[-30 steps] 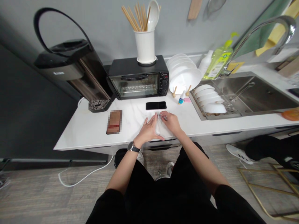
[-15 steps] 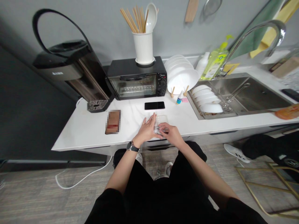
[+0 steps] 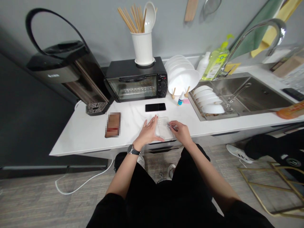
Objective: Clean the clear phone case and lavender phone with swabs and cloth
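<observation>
A clear, shallow plastic tray point(image 3: 163, 130) lies on the white counter in front of me, its outline faint against the surface. My left hand point(image 3: 147, 131) is spread open along its left side, with thumb and fingers at the edge. Over the right part of the tray, my right hand point(image 3: 182, 133) pinches a small, shiny silver-grey item point(image 3: 171, 127); it is too small to name. Just behind the tray rests a black-screened phone point(image 3: 155, 107). To the left lies a brown rectangular thing point(image 3: 113, 125), blurred by pixelation.
Behind stand a black toaster oven point(image 3: 136, 84), a tall drink dispenser point(image 3: 78, 76), and racked white plates point(image 3: 184, 74). A small bottle point(image 3: 180, 98) stands near the sink point(image 3: 249, 95), which holds several bowls point(image 3: 209, 99). At right are another person's leg point(image 3: 261, 148) and a gold metal frame point(image 3: 270, 190).
My right hand has moved right, away from my left, with the small silver item in its fingers. More of the clear tray shows between the hands. The view has shifted slightly.
</observation>
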A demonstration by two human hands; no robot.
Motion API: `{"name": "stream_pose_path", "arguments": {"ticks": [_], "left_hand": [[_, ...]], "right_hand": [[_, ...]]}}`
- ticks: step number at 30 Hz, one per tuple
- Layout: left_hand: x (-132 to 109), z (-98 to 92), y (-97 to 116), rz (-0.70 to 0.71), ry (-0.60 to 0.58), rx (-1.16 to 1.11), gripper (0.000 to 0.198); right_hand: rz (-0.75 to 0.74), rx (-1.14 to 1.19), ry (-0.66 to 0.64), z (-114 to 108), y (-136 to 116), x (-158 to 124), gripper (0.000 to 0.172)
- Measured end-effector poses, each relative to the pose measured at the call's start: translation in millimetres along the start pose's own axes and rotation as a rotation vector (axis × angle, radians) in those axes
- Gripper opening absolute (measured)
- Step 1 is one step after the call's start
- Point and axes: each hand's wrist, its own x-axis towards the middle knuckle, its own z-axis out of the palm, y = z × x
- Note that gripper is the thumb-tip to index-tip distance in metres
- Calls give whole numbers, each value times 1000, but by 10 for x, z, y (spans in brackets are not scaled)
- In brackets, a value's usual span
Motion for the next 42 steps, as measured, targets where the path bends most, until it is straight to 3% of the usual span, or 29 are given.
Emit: {"name": "stream_pose_path", "arguments": {"ticks": [6,12,18,24,32,36,42], "left_hand": [[5,34,-35,15,11,-3,150],[6,33,-31,6,15,0,151],[6,-4,12,-1,8,-11,147],[-7,-14,32,-9,10,-8,145],[-4,0,10,4,4,9,141],[6,-2,14,-2,-7,11,143],[11,-1,4,-3,-13,4,142]], "right_hand": [[-13,-130,42,207,-28,484,24],[-16,-122,-2,417,-247,572,27],[-17,-62,-24,413,-299,341,27],[2,78,-139,324,-390,-70,27],[79,114,-43,15,-365,-576,18],[89,18,21,-23,-232,-460,20],[54,-90,77,60,-20,32,22]]}}
